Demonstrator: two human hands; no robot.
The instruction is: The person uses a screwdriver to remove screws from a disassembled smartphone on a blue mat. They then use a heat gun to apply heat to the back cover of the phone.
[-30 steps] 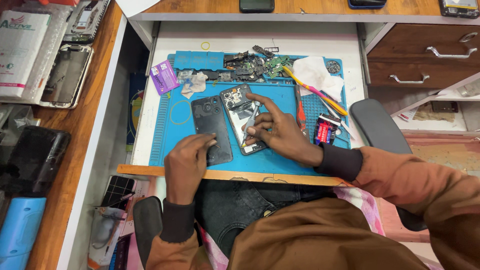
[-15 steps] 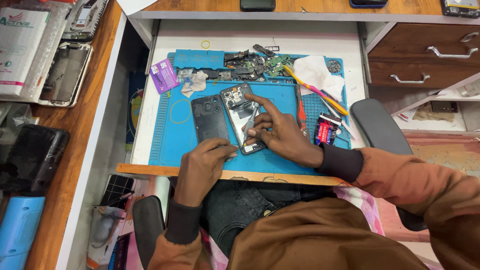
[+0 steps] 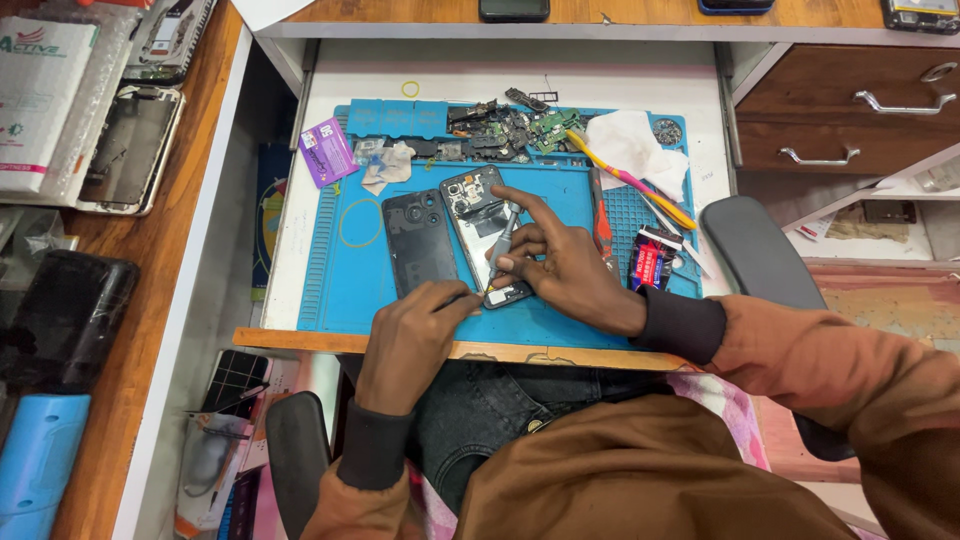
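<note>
Nearest to me, my left hand (image 3: 415,335) rests its heel on the front wooden edge of the pull-out table (image 3: 300,340), and its fingers (image 3: 455,300) are bunched narrow, pressing at the near left corner of the opened phone (image 3: 485,235). I read that as a steadying hold, so the phone does not slide on the mat; I cannot tell whether they pinch anything small.

My right hand (image 3: 560,265) lies just right of the opened phone, wrist down on the blue silicone mat (image 3: 340,285) for support. Its fingers are closed around a slim metal tool (image 3: 503,240), held upright like a pen with the tip down in the phone's exposed inside, while the forefinger stretches out over the phone's upper half, seemingly as a guide.

The opened phone lies flat, back off, in the middle of the mat. Its black back cover (image 3: 420,240) lies touching it on the left, camera cutouts up, set aside yet within reach.

To the right of the phone lie a red-handled tool (image 3: 600,215) and a small red and blue packet (image 3: 650,262). Beyond the phone, along the mat's far edge, sit loose circuit boards and parts (image 3: 500,125), a purple card (image 3: 328,152), a yellow and pink toothbrush (image 3: 630,180) across a white tissue (image 3: 625,140), likely kept there so the working middle stays free.
</note>
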